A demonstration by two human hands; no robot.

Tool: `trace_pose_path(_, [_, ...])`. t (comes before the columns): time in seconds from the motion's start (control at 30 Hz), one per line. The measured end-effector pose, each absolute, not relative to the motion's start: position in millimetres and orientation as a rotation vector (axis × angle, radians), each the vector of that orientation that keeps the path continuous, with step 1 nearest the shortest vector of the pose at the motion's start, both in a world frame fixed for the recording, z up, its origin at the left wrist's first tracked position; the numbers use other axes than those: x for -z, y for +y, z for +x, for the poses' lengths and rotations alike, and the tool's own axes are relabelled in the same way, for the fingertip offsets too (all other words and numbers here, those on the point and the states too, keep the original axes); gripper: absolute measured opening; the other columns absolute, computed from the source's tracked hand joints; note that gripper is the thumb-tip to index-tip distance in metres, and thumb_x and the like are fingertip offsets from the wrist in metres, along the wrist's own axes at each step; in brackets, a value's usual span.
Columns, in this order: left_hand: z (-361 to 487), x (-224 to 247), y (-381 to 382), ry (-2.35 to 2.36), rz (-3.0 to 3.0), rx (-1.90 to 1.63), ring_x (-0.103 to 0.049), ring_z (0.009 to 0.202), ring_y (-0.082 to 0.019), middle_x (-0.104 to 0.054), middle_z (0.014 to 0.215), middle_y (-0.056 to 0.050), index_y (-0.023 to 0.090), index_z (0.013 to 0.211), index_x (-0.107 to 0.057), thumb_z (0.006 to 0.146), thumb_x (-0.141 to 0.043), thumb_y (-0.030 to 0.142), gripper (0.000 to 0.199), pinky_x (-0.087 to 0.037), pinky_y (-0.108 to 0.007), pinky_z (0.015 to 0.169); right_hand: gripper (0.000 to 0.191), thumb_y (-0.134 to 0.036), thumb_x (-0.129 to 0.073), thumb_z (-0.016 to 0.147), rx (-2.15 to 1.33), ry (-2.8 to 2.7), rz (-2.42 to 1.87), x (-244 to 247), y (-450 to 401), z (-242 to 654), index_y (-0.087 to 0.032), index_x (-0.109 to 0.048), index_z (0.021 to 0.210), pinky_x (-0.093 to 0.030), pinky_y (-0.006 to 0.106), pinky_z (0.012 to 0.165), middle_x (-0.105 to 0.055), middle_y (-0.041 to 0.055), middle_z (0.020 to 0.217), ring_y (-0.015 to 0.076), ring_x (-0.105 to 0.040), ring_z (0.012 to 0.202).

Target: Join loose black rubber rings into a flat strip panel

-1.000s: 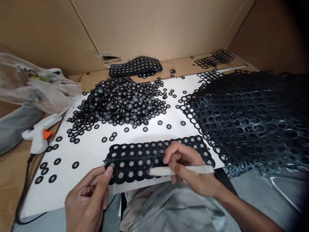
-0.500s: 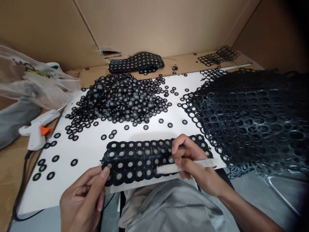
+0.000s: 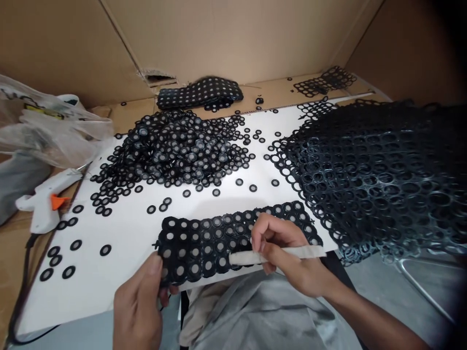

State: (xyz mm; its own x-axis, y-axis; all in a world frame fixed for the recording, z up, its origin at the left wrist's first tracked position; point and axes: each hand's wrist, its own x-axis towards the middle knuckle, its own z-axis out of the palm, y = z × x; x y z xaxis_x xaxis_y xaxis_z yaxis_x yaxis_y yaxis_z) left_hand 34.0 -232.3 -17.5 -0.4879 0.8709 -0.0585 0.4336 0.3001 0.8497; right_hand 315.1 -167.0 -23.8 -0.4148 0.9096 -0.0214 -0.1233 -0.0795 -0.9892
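A black strip (image 3: 207,236) with rows of grey-centred discs lies near the front edge of the white board. My left hand (image 3: 140,296) pinches its left end, thumb on top and fingers partly underneath. My right hand (image 3: 282,248) is closed round a pale, flat stick (image 3: 248,257), whose left end rests over the strip's lower rows. Behind the strip, a heap of loose black rings (image 3: 175,150) with grey centres covers the board.
Black ring netting (image 3: 372,180) is piled on the right. At the left lie a white glue gun (image 3: 47,199) with a cord and a clear plastic bag (image 3: 54,126). A folded dotted strip (image 3: 200,92) sits at the back against cardboard walls (image 3: 233,39).
My left hand has moved right and now reaches partly under the strip's end. My right hand and the stick have shifted slightly left. The whole view has shifted a little.
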Motion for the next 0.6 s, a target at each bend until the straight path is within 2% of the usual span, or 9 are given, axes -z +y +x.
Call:
trace_pose_path(0.07, [31, 24, -238, 2.049, 1.175, -1.024, -0.058, 0.053, -0.019, -0.069, 0.061, -0.008, 0.024, 0.052, -0.055, 0.110, -0.048, 0.074, 0.077, -0.044, -0.029, 0.047, 0.015, -0.019, -0.058, 0.107, -1.596, -1.359, -0.898, 24, -169, 314, -0.023, -0.067, 0.096, -0.042, 0.024, 0.054, -0.064, -0.0044, 0.068, 0.0130, -0.057, 0.055])
trace_pose_path(0.13, [32, 27, -241, 2.027, 1.300, -0.971, -0.061, 0.055, -0.021, -0.072, 0.064, -0.009, 0.024, 0.054, -0.062, 0.109, -0.050, 0.071, 0.073, -0.044, -0.030, 0.050, 0.017, -0.020, -0.056, 0.109, -1.575, -1.344, -0.898, 25, -172, 313, -0.024, -0.067, 0.097, -0.042, 0.025, 0.054, -0.063, -0.0043, 0.068, 0.0134, -0.056, 0.055])
trace_pose_path(0.27, [54, 22, -234, 1.992, 1.551, -0.884, -0.061, 0.056, -0.022, -0.063, 0.055, -0.003, 0.025, 0.056, -0.069, 0.092, -0.079, 0.059, 0.050, -0.047, -0.031, 0.058, 0.018, -0.022, -0.055, 0.112, -1.521, -1.427, -0.905, 28, -174, 310, -0.025, -0.068, 0.100, -0.041, 0.027, 0.056, -0.062, -0.0036, 0.072, 0.0144, -0.056, 0.058])
trace_pose_path(0.33, [67, 22, -227, 2.022, 1.593, -0.932, -0.056, 0.053, -0.021, -0.058, 0.051, -0.001, 0.028, 0.067, -0.080, 0.082, -0.090, 0.053, 0.031, -0.042, -0.028, 0.053, 0.016, -0.023, -0.056, 0.113, -1.490, -1.518, -0.912, 26, -173, 312, -0.025, -0.069, 0.104, -0.041, 0.028, 0.058, -0.061, -0.0036, 0.075, 0.0146, -0.057, 0.060])
trace_pose_path(0.4, [74, 24, -222, 2.067, 1.614, -0.977, -0.053, 0.051, -0.020, -0.053, 0.049, 0.000, 0.030, 0.074, -0.085, 0.079, -0.092, 0.050, 0.022, -0.035, -0.027, 0.050, 0.017, -0.020, -0.056, 0.112, -1.454, -1.595, -0.926, 19, -172, 319, -0.026, -0.069, 0.104, -0.041, 0.029, 0.060, -0.062, -0.0041, 0.076, 0.0144, -0.058, 0.061])
trace_pose_path(0.47, [76, 27, -219, 2.111, 1.636, -0.996, -0.050, 0.048, -0.019, -0.047, 0.045, 0.000, 0.028, 0.066, -0.081, 0.083, -0.088, 0.048, 0.027, -0.030, -0.028, 0.049, 0.023, -0.013, -0.053, 0.109, -1.397, -1.617, -0.958, 11, -172, 329, -0.027, -0.069, 0.099, -0.039, 0.030, 0.060, -0.062, -0.0047, 0.075, 0.0142, -0.057, 0.061])
trace_pose_path(0.6, [72, 28, -218, 2.159, 1.708, -0.977, -0.044, 0.042, -0.016, -0.038, 0.040, 0.001, 0.025, 0.042, -0.054, 0.089, -0.085, 0.051, 0.062, -0.026, -0.029, 0.048, 0.027, -0.012, -0.051, 0.109, -1.285, -1.571, -1.055, 4, -178, 345, -0.028, -0.067, 0.096, -0.036, 0.030, 0.057, -0.056, -0.0055, 0.073, 0.0148, -0.052, 0.060])
